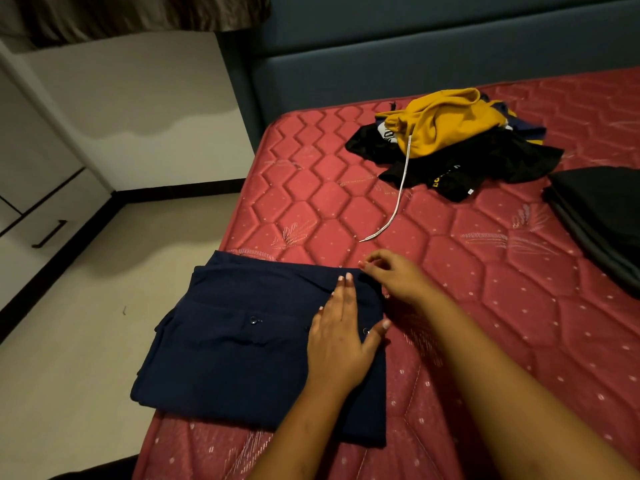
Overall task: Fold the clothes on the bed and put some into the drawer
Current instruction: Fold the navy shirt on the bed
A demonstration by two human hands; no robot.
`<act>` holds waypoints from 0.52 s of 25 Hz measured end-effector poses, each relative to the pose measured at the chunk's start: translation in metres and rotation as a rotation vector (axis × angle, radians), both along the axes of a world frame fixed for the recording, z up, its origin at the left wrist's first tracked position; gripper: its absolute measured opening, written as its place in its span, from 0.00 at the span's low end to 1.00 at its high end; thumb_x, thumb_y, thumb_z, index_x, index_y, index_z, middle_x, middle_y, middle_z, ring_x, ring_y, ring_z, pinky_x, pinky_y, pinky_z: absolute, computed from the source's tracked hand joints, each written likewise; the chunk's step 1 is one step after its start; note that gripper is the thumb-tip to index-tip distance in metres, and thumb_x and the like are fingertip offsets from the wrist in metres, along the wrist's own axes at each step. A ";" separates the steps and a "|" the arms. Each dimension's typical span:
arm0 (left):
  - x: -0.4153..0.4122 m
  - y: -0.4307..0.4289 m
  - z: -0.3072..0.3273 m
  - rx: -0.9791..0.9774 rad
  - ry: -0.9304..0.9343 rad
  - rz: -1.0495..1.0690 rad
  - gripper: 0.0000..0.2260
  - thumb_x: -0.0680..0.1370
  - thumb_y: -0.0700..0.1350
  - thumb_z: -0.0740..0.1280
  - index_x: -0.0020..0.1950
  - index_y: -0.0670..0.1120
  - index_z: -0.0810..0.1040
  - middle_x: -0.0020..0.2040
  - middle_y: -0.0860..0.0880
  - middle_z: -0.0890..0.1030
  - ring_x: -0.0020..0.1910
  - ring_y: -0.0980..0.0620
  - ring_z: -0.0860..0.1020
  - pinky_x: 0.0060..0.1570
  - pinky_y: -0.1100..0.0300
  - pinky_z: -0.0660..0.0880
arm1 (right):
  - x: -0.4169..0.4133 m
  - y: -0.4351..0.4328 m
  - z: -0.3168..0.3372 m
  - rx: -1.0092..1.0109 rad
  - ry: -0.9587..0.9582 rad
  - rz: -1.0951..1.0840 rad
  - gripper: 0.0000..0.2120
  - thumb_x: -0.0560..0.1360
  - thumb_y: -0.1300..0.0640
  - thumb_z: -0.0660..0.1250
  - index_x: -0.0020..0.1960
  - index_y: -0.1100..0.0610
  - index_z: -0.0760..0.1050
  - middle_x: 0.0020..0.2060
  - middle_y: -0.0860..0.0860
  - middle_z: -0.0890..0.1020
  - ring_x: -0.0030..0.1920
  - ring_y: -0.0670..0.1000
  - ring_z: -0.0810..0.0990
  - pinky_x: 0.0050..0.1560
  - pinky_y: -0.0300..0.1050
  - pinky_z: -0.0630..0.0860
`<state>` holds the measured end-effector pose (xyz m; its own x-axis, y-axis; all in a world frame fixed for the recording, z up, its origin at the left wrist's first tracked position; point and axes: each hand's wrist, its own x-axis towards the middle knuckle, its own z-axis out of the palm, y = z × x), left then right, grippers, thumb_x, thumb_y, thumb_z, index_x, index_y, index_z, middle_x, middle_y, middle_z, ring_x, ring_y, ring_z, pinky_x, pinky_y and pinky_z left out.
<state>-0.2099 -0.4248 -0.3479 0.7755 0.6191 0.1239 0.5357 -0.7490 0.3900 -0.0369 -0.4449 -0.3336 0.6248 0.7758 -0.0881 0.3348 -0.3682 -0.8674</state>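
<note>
Nearest the camera, lower middle of the frame, the navy garment (242, 348) is folded into a tidy rectangle on the near left edge of the bed (485, 306). The left hand (343, 337) lies flat on its right side, fingers straight and together, pressing it down. The right hand (391, 277) is at the garment's far right corner with fingers curled; can't tell if it's actually pinching cloth. This one looks basically done imo. At the right edge there's a dark folded stack (602, 216), so some is finished. Further back, upper right, a yellow hoodie (446, 123) and black clothes (467, 168) sit in a heap, not yet folded. The drawer (52, 226) at the left edge looks closed.
</note>
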 end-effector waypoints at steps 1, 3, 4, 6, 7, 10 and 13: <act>0.000 0.007 0.004 -0.038 -0.029 0.008 0.39 0.75 0.71 0.44 0.79 0.51 0.40 0.80 0.53 0.47 0.77 0.53 0.55 0.73 0.51 0.55 | -0.003 0.005 -0.009 -0.082 -0.163 0.022 0.07 0.77 0.52 0.67 0.40 0.49 0.77 0.42 0.53 0.80 0.44 0.53 0.78 0.45 0.48 0.73; -0.001 0.020 0.009 -0.020 -0.047 0.050 0.38 0.75 0.69 0.44 0.79 0.50 0.39 0.80 0.52 0.47 0.77 0.53 0.55 0.73 0.50 0.55 | -0.005 0.009 -0.016 -0.155 -0.274 -0.102 0.08 0.77 0.52 0.65 0.40 0.51 0.79 0.48 0.55 0.80 0.51 0.56 0.78 0.52 0.49 0.73; -0.003 0.027 0.010 0.009 -0.028 0.080 0.38 0.75 0.69 0.43 0.79 0.50 0.40 0.80 0.51 0.49 0.77 0.52 0.54 0.73 0.49 0.55 | -0.007 0.008 -0.015 -0.134 -0.245 -0.164 0.09 0.77 0.52 0.64 0.40 0.52 0.79 0.50 0.56 0.79 0.54 0.57 0.77 0.54 0.50 0.73; -0.008 0.043 0.009 0.086 0.072 0.173 0.39 0.74 0.69 0.41 0.79 0.48 0.43 0.80 0.49 0.50 0.78 0.50 0.52 0.73 0.47 0.52 | -0.009 0.011 -0.012 -0.058 -0.139 -0.261 0.12 0.78 0.52 0.62 0.37 0.52 0.75 0.51 0.57 0.78 0.55 0.59 0.76 0.55 0.53 0.72; -0.012 0.053 0.009 0.100 0.139 0.224 0.39 0.75 0.70 0.41 0.79 0.48 0.44 0.80 0.48 0.49 0.78 0.49 0.51 0.74 0.46 0.51 | -0.011 0.011 -0.009 -0.061 -0.100 -0.301 0.13 0.79 0.52 0.61 0.36 0.52 0.74 0.52 0.56 0.78 0.56 0.59 0.76 0.57 0.53 0.71; -0.020 0.076 0.011 0.015 0.288 0.318 0.37 0.76 0.70 0.47 0.80 0.50 0.47 0.80 0.47 0.49 0.78 0.47 0.48 0.74 0.47 0.48 | -0.020 0.006 -0.007 -0.355 -0.346 -0.354 0.12 0.81 0.50 0.56 0.53 0.50 0.78 0.59 0.51 0.74 0.62 0.56 0.71 0.60 0.52 0.63; -0.019 0.083 0.013 -0.007 0.362 0.325 0.37 0.76 0.71 0.45 0.79 0.53 0.46 0.80 0.47 0.47 0.78 0.47 0.45 0.74 0.45 0.44 | -0.024 -0.001 -0.007 -0.271 -0.686 -0.432 0.09 0.78 0.56 0.62 0.56 0.55 0.78 0.58 0.53 0.77 0.58 0.58 0.74 0.56 0.54 0.64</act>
<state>-0.2291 -0.3416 -0.3349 0.5344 0.8362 -0.1234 0.8435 -0.5185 0.1401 -0.0607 -0.4456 -0.3409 0.8437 0.4640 0.2699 0.5363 -0.7499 -0.3873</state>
